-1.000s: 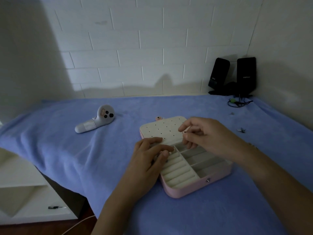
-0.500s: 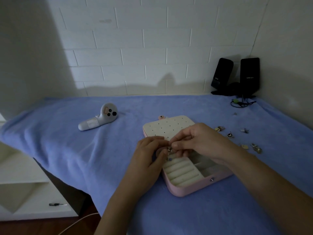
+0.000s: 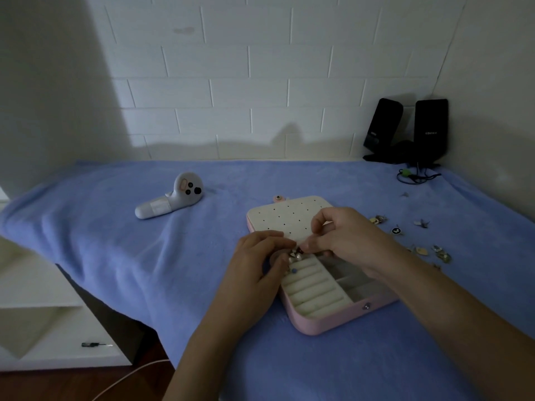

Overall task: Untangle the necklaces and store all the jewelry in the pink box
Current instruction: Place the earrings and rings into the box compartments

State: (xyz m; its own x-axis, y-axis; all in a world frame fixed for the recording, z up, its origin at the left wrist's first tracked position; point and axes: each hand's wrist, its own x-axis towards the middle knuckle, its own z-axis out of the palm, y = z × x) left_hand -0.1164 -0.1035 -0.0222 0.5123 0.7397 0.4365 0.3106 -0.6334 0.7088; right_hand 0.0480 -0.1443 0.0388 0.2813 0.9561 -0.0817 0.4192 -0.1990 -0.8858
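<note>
The pink box lies open on the blue cloth, with cream ring rolls and side compartments inside and a dotted cream earring panel at its far end. Over the box's near-left corner my left hand cups a small cluster of jewelry in its curled fingers. From the right, my right hand pinches a piece of that cluster with thumb and fingertips. Several loose earrings lie scattered on the cloth to the right of the box. No necklace chain is plainly visible.
A white handheld controller lies on the blue cloth to the left. Two black speakers with a cable stand in the back right corner by the wall. White shelves sit below the table's left edge.
My right hand came down from the dotted panel to meet my left hand over the ring rolls, and both now hold the small cluster of jewelry. The view shifted slightly left, baring the earrings.
</note>
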